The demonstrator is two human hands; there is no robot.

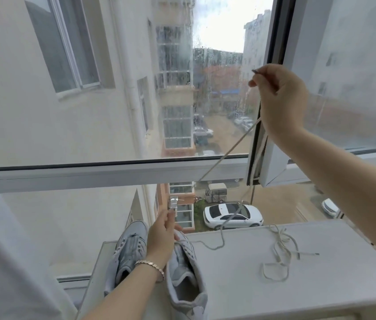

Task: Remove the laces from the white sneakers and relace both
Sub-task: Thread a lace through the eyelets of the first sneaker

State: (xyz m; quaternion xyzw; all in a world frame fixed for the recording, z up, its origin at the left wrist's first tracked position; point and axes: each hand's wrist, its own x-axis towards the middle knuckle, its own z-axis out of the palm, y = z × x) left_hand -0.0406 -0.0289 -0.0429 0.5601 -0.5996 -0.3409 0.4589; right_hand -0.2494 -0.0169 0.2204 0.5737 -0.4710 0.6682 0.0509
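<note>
Two white sneakers stand side by side on a white sill, toes toward the window: the left sneaker [128, 248] and the right sneaker [186, 271]. My left hand [161, 236] rests on the front of the right sneaker, fingers curled at its eyelets, a bracelet on the wrist. My right hand [279, 100] is raised high in front of the window and pinches the tip of a white lace [226, 155]. This lace runs down taut toward the right sneaker, with a slack loop on the sill. A second loose lace [279, 252] lies in a tangle on the sill to the right.
The white sill [240, 285] ends at the window glass [113, 88] just beyond the sneakers' toes. An open window sash [272, 162] stands at the right, under my raised arm. A small metal window handle [173, 202] sits just above my left hand.
</note>
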